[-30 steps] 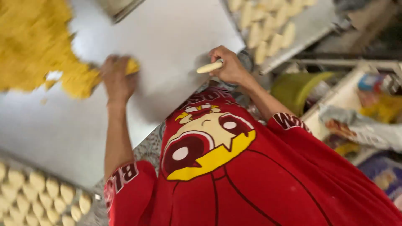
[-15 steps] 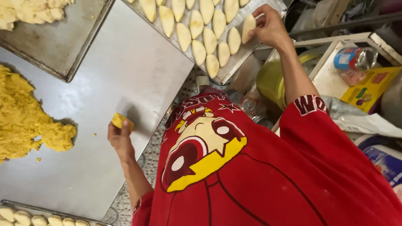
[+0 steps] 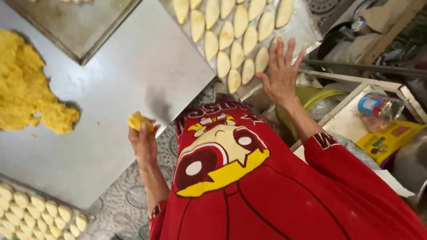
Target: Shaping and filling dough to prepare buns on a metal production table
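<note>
A: What sits around the steel sheet [image 3: 111, 146] on the desk?

B: Largest is the heap of yellow crumbly dough [image 3: 26, 89], lying on the sheet's far left part, likely so that pinches come off it within easy reach. Beyond the sheet's upper right corner is the tray [image 3: 307, 31] of shaped pale pieces [image 3: 235, 55], set in tight slanted rows, probably to pack it full. A second filled tray [image 3: 86, 217] lies off the sheet's lower left edge.

A: And the hands?

B: The left hand [image 3: 143, 140], at the sheet's lower right edge, has its grip closed on a small yellow lump [image 3: 138, 121] (pinched at the fingertips). The lump is roundish, its slight long axis running across the sheet's edge. The right hand [image 3: 281, 73] is spread flat, fingers apart, holding nothing, over the tray's near corner; the pieces' long axes point away up the tray.
</note>
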